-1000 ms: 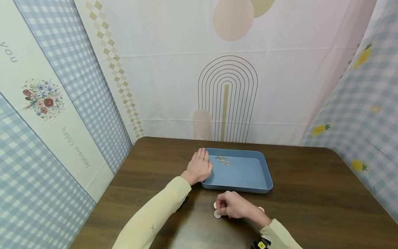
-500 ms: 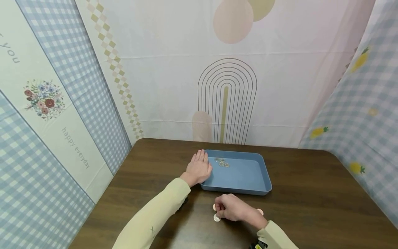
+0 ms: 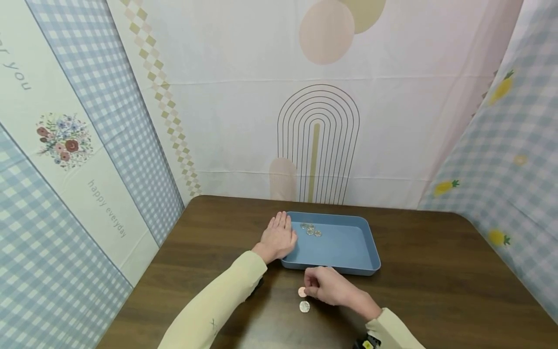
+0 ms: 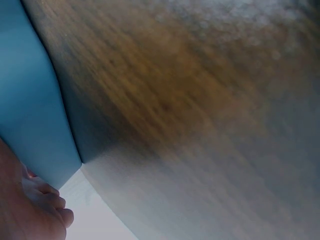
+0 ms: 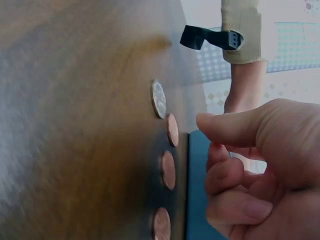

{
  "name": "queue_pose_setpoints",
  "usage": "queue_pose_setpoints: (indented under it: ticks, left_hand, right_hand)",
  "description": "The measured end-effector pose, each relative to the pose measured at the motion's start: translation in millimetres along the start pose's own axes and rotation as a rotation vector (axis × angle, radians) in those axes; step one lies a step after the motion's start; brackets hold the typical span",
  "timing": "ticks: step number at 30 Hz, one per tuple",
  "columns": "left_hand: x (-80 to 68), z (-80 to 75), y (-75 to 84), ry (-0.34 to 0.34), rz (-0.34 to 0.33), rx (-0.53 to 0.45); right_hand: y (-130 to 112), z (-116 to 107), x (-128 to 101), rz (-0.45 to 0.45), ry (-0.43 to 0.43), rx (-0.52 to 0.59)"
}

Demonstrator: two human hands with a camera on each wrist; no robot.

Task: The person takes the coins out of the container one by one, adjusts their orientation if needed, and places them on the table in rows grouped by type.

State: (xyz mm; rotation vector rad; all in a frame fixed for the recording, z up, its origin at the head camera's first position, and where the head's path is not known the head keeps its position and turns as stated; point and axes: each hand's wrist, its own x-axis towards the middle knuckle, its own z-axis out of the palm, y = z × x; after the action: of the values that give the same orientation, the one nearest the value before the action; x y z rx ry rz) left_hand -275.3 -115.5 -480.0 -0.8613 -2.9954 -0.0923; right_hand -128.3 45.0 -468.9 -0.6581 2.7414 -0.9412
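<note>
- Head view: my left hand [image 3: 277, 237] lies flat, fingers straight and together, against the left wall of the blue tray [image 3: 348, 264] on the dark wooden counter [image 3: 436, 281]. A few silver coins in the tray [image 3: 310, 229] sit in its far left corner. My right hand [image 3: 329, 287] hovers just in front of the tray's near wall, fingers curled; I cannot tell whether it holds anything. A copper coin [image 3: 302, 292] lies at its fingertips, and a silver coin [image 3: 304, 306] lies just nearer to me on the counter.
- Left wrist view: the tray's blue wall [image 4: 30, 110] stands against the blurred brown counter [image 4: 175, 100], with my fingers [image 4: 47, 202] beside the tray's corner.
- Right wrist view: my right hand [image 5: 255, 170] is loosely curled, thumb stretched over the bent fingers, with nothing visible between them. The silver coin [image 5: 158, 99] and three copper coins [image 5: 168, 170] lie in a row on the counter, next to the tray's edge [image 5: 197, 200]. My left sleeve [image 5: 242, 30] shows beyond.
</note>
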Motion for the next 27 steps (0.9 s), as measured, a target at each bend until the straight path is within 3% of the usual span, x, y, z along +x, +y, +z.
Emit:
queue_pose_setpoints:
  ticks: [4,13,27]
  left_hand:
    - [0.6,0.2,0.1,0.006,0.000,0.005]
    - [4.0,2.4,0.6,0.013,-0.012,0.008]
    - [14.0,1.5,4.7,0.006,-0.039,0.007]
  right_hand:
    - [4,-7,1,0.022,0.016,0.051]
    - [11,-24,11,-0.023,0.146,-0.034]
    - [30,-49,34,-0.029,0.236,-0.003]
